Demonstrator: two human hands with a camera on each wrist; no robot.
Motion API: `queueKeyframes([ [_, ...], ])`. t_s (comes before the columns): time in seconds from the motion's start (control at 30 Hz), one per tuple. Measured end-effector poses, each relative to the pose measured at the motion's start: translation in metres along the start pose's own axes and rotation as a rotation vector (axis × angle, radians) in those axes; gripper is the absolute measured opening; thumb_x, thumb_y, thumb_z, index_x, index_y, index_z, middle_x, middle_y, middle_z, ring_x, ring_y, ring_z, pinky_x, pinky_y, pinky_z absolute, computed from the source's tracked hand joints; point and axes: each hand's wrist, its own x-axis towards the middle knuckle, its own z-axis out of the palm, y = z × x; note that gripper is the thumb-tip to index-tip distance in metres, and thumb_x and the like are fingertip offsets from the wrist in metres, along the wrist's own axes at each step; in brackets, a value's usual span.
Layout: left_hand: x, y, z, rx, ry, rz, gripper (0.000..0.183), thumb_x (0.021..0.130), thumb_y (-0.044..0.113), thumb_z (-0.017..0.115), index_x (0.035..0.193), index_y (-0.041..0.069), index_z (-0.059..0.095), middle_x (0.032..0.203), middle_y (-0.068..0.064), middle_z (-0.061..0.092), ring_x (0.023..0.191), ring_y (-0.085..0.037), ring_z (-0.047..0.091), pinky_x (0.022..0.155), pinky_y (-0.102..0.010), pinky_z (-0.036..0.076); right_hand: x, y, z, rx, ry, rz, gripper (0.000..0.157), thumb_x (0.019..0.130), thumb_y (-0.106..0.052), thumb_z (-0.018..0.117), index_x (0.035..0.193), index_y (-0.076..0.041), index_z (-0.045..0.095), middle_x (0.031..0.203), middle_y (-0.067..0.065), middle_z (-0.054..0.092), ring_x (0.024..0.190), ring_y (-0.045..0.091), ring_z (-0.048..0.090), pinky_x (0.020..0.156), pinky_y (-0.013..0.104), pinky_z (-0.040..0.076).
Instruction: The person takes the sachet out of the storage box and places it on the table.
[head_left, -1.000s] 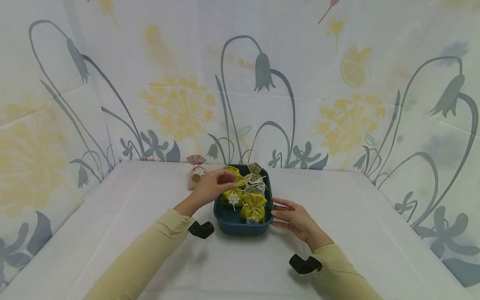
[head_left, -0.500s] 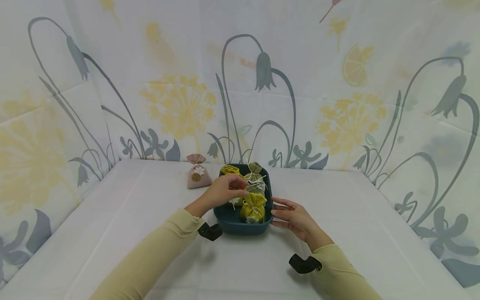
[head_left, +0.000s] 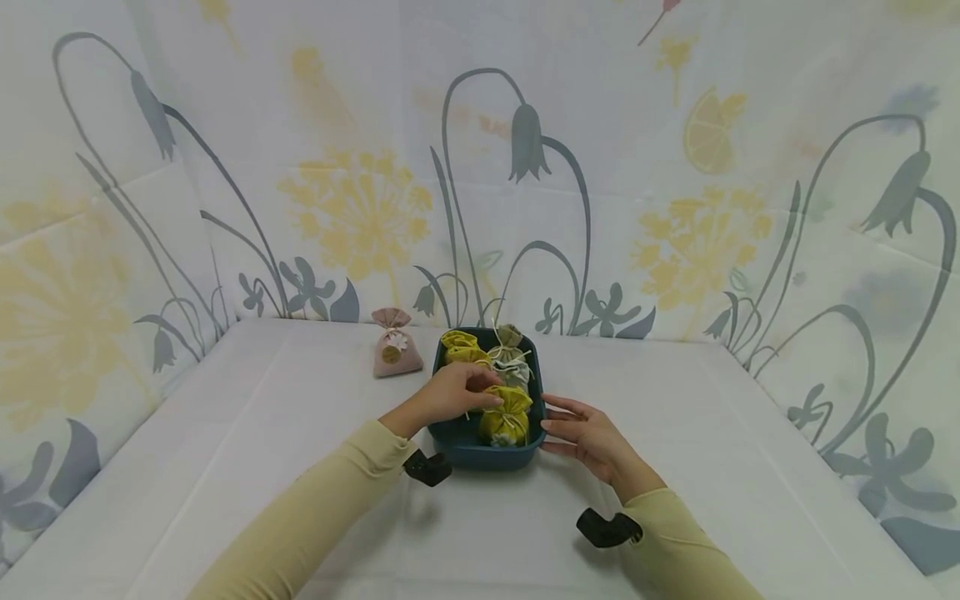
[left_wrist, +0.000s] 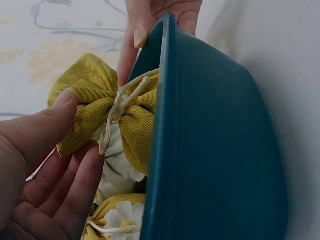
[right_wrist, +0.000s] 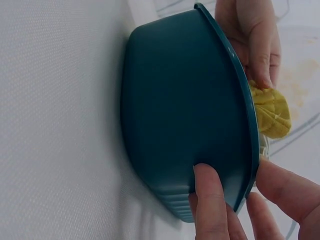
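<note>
A dark teal bin (head_left: 480, 457) holds several small drawstring pouches. My left hand (head_left: 456, 392) reaches over its left side. Thumb and fingers pinch the gathered top of the front yellow pouch (head_left: 506, 421), tied with a pale cord. In the left wrist view, that yellow pouch (left_wrist: 135, 120) leans above a whitish pouch (left_wrist: 117, 175) and another yellow pouch with a white flower (left_wrist: 122, 220). My right hand (head_left: 592, 442) rests straight fingers against the bin's right wall and rim. The right wrist view shows those fingers (right_wrist: 207, 195) on the outer wall.
A pink pouch (head_left: 396, 354) with a flower stands on the white-covered table (head_left: 300, 400), left of the bin. At the back of the bin are a yellow pouch (head_left: 461, 346) and an olive-grey pouch (head_left: 508, 340). A flower-printed cloth (head_left: 637, 250) hangs behind.
My left hand has moved right and toward the front, from the back-left yellow pouches to the front yellow pouch. The right hand and the bin stay in place.
</note>
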Motion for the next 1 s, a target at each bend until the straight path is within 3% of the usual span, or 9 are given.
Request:
queueKeyframes([
  [0.2, -0.001, -0.002, 0.000, -0.016, 0.005, 0.013, 0.019, 0.087, 0.019, 0.068, 0.102, 0.007, 0.069, 0.093, 0.001, 0.066, 0.086, -0.010, 0.060, 0.077, -0.027, 0.049, -0.001, -0.001, 0.000, -0.002, -0.002, -0.001, 0.056, 0.088, -0.002, 0.062, 0.139, 0.002, 0.040, 0.136, 0.027, 0.040, 0.112, 0.031, 0.054, 0.084, 0.043, 0.049],
  [0.47, -0.001, 0.000, -0.002, -0.115, 0.000, 0.008, 0.015, 0.088, 0.015, 0.066, 0.099, 0.006, 0.068, 0.093, -0.001, 0.066, 0.083, -0.011, 0.060, 0.075, -0.026, 0.051, -0.001, -0.002, 0.000, 0.006, -0.027, -0.003, 0.057, 0.089, -0.001, 0.060, 0.140, 0.003, 0.036, 0.138, 0.029, 0.036, 0.114, 0.032, 0.052, 0.086, 0.043, 0.048],
  [0.8, -0.002, 0.003, -0.010, -0.166, 0.011, 0.037, 0.015, 0.089, 0.014, 0.064, 0.100, 0.004, 0.067, 0.091, -0.003, 0.066, 0.081, -0.014, 0.061, 0.079, -0.042, 0.051, 0.000, -0.001, 0.001, 0.006, -0.028, -0.014, 0.055, 0.090, 0.001, 0.059, 0.140, 0.004, 0.036, 0.137, 0.029, 0.038, 0.111, 0.030, 0.055, 0.085, 0.043, 0.048],
  [1.0, -0.002, 0.008, -0.016, -0.178, 0.033, 0.065, 0.016, 0.089, 0.014, 0.064, 0.101, 0.003, 0.066, 0.091, -0.004, 0.066, 0.084, -0.015, 0.062, 0.081, -0.041, 0.050, -0.001, -0.002, 0.001, 0.002, -0.022, -0.013, 0.055, 0.089, 0.001, 0.059, 0.140, 0.004, 0.037, 0.137, 0.029, 0.038, 0.112, 0.030, 0.054, 0.085, 0.042, 0.049],
])
